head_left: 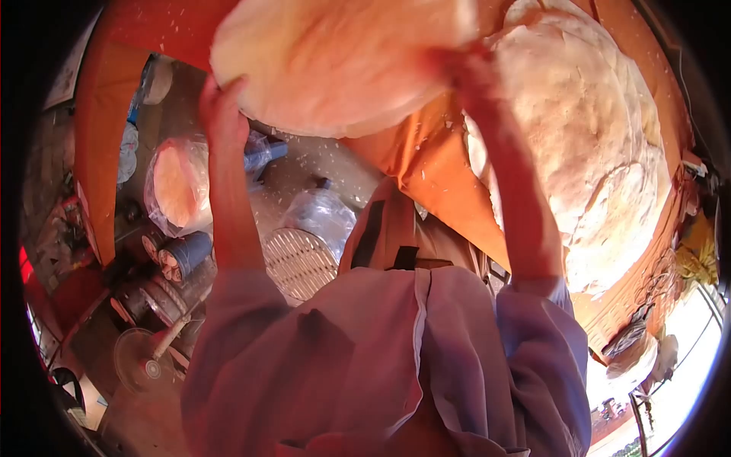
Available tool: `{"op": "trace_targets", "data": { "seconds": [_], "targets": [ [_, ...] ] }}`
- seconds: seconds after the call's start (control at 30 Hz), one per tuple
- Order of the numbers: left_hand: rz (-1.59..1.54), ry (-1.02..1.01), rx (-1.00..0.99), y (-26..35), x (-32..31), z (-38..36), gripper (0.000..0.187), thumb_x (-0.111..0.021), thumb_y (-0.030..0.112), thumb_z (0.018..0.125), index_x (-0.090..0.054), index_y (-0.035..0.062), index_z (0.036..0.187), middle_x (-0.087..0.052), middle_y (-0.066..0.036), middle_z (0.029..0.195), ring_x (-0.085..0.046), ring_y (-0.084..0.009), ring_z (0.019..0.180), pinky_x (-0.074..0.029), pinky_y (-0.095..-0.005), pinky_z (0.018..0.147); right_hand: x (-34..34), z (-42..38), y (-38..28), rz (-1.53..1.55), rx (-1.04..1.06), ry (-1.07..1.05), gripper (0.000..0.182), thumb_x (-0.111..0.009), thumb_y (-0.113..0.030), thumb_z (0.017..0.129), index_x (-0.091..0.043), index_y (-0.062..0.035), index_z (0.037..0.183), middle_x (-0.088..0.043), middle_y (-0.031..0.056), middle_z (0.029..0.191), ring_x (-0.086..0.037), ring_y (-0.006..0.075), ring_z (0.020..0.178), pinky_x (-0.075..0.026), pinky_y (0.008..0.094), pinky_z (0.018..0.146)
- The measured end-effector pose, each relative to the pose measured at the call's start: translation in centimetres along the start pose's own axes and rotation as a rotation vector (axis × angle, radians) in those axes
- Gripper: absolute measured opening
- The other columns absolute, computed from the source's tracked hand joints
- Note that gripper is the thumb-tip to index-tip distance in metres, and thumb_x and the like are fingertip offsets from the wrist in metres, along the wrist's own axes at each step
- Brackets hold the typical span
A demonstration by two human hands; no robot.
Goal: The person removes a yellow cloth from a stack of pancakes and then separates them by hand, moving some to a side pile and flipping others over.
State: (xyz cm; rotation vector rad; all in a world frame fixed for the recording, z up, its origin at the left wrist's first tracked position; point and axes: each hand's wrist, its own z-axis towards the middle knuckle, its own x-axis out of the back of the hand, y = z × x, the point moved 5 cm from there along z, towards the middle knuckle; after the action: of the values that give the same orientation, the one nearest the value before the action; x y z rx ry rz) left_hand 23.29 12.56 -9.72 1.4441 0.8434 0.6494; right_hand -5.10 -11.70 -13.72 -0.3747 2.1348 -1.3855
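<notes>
Both arms raised. Left hand (222, 110) and right hand (464, 72) grip opposite edges of pale round flatbread (335, 57), held up between them. Stack of pale puffed flatbreads (586, 145) just right of right hand, on orange cloth (426, 164).

Flatbread stack (586, 145) crowding the right, raised flatbread (335, 53) blocking above, open gap between the forearms over the orange cloth (426, 164)

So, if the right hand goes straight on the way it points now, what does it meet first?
The right hand already grips the edge of the round flatbread. Straight beyond it, probably the orange cloth near the stacked flatbreads; depth is unclear.
</notes>
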Motion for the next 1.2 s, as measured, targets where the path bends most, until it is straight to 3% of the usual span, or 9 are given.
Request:
{"op": "trace_targets", "data": {
  "seconds": [0.17,0.33,0.43,0.47,0.67,0.77,0.9,1.1,1.2],
  "targets": [
    [0.060,0.144,0.095,-7.1,6.7,1.3,0.041,-0.061,0.002,0.083,-0.053,-0.0042,0.123,-0.060,-0.013,0.118,-0.057,-0.0221,0.109,-0.044,-0.0340,0.095,-2.0,-0.6,3.3,-0.055,-0.228,0.139,0.028,-0.070,-0.003,0.073,-0.061,0.0021,0.099,-0.066,0.0089,0.075,-0.063,0.0167,0.062,-0.050,0.0284,0.054],
    [-0.256,0.144,0.027,-6.6,4.0,-0.5,0.046,-0.055,0.012,0.089,-0.045,-0.0033,0.131,-0.053,-0.014,0.128,-0.053,-0.0246,0.115,-0.041,-0.0373,0.099,0.2,-1.5,0.6,-0.805,0.177,0.367,0.057,-0.074,-0.041,0.068,-0.060,0.0049,0.100,-0.066,0.0148,0.081,-0.063,0.0286,0.082,-0.050,0.0391,0.075],
    [-0.202,0.231,0.012,-7.9,2.0,-1.1,0.054,-0.057,0.020,0.092,-0.038,-0.0026,0.136,-0.046,-0.014,0.135,-0.048,-0.0245,0.119,-0.038,-0.0390,0.102,0.8,0.1,1.6,-0.837,0.037,0.201,0.054,-0.072,-0.043,0.070,-0.063,0.0036,0.094,-0.065,0.0161,0.080,-0.063,0.0310,0.079,-0.049,0.0414,0.074],
    [-0.128,0.327,0.053,-8.6,1.6,-1.1,0.055,-0.057,0.023,0.092,-0.037,-0.0028,0.136,-0.047,-0.014,0.134,-0.048,-0.0242,0.119,-0.037,-0.0390,0.103,0.6,0.4,1.3,-0.982,0.128,0.168,0.042,-0.071,-0.035,0.079,-0.064,0.0027,0.097,-0.066,0.0089,0.081,-0.061,0.0163,0.070,-0.050,0.0303,0.067],
    [0.063,0.393,0.041,-10.6,2.2,-0.5,0.044,-0.058,0.024,0.090,-0.048,-0.0035,0.124,-0.054,-0.015,0.122,-0.054,-0.0259,0.109,-0.046,-0.0418,0.093,3.3,1.7,3.5,-0.743,0.112,0.014,0.033,-0.070,-0.029,0.082,-0.064,0.0004,0.095,-0.063,0.0042,0.073,-0.058,0.0110,0.065,-0.048,0.0280,0.057],
    [0.032,0.297,0.015,-6.4,0.4,-2.6,0.034,-0.058,0.018,0.088,-0.056,-0.0028,0.115,-0.057,-0.016,0.116,-0.058,-0.0275,0.103,-0.048,-0.0423,0.092,2.3,-6.7,-3.0,-0.675,0.321,0.235,0.052,-0.075,-0.018,0.079,-0.055,0.0005,0.123,-0.066,0.0147,0.098,-0.065,0.0167,0.086,-0.052,0.0283,0.073],
    [0.157,0.341,0.016,-7.4,7.3,-3.7,0.023,-0.059,0.016,0.087,-0.061,-0.0026,0.101,-0.062,-0.012,0.096,-0.060,-0.0222,0.090,-0.049,-0.0353,0.084,11.0,-17.7,-6.7,-1.196,0.390,0.413,0.051,-0.077,-0.015,0.070,-0.059,-0.0041,0.116,-0.063,0.0197,0.102,-0.063,0.0347,0.090,-0.051,0.0393,0.079],
    [0.354,0.368,-0.169,-0.9,-2.2,-11.8,0.018,-0.061,0.008,0.086,-0.060,-0.0013,0.101,-0.061,-0.008,0.084,-0.057,-0.0162,0.075,-0.048,-0.0283,0.068,27.1,-32.1,-2.9,-1.771,-0.262,0.541,0.072,-0.076,-0.013,0.065,-0.047,-0.0095,0.130,-0.055,0.0179,0.111,-0.054,0.0351,0.102,-0.050,0.0436,0.078],
    [0.210,0.036,-0.051,-2.3,-10.2,-15.2,0.020,-0.059,0.006,0.087,-0.057,-0.0015,0.106,-0.061,-0.008,0.083,-0.055,-0.0143,0.071,-0.046,-0.0249,0.065,29.1,-34.0,-3.2,-1.764,0.011,0.597,0.058,-0.068,-0.010,0.069,-0.052,-0.0053,0.124,-0.059,0.0163,0.102,-0.058,0.0331,0.094,-0.050,0.0419,0.074]
  ]
}}
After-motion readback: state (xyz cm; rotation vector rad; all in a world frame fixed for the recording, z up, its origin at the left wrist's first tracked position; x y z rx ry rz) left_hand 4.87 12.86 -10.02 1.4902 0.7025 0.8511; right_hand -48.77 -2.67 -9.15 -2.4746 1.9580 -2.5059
